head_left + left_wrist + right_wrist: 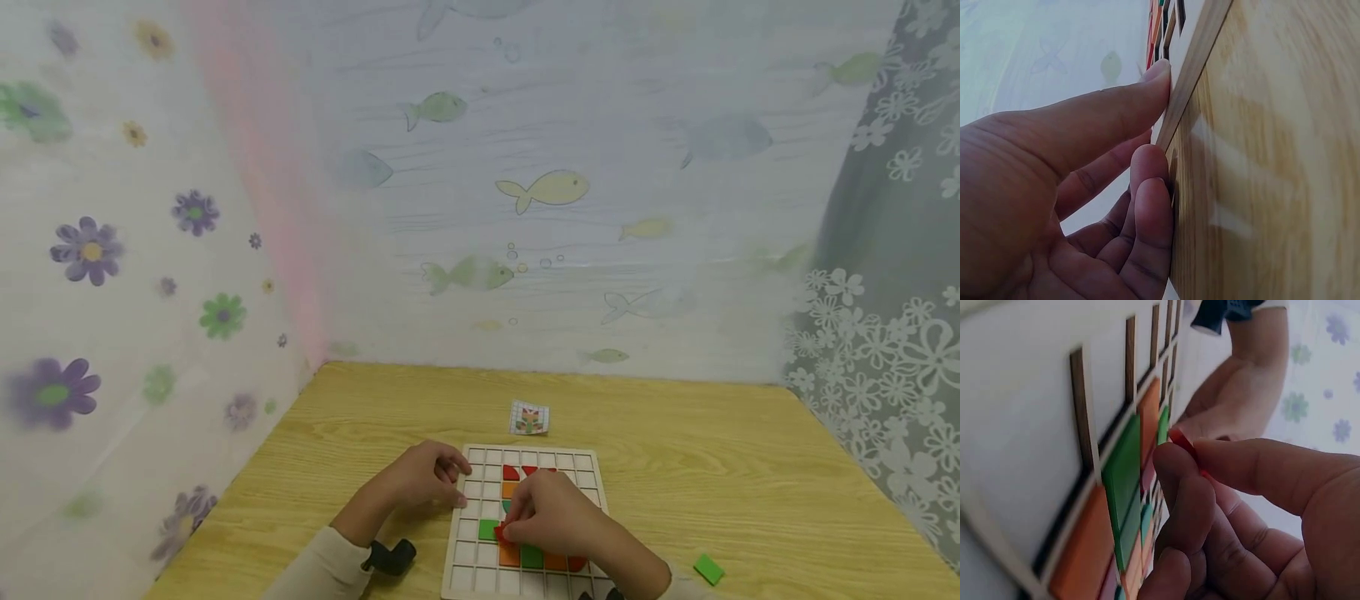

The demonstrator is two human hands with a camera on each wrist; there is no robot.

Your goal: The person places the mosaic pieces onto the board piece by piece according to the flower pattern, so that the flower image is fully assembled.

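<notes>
A wooden grid board (462,546) lies on the table with colored tiles in its squares. My right hand (555,512) is over the middle of it, pinching a small red tile (1182,442) between thumb and fingertips. Close to that tile are a green square (488,530), an orange tile (509,556) and a darker green square (531,557). Red pieces (511,472) sit higher up, above an orange one (510,490); the hand hides part of the pattern. At the board's left edge, my left hand (423,477) touches the frame with loosely bent fingers.
A small card (529,418) with a colored pattern on a grid lies beyond the board. One loose green tile (708,569) rests on the table (675,450) to the right. Fish-printed and flower-printed curtains (90,317) enclose the table.
</notes>
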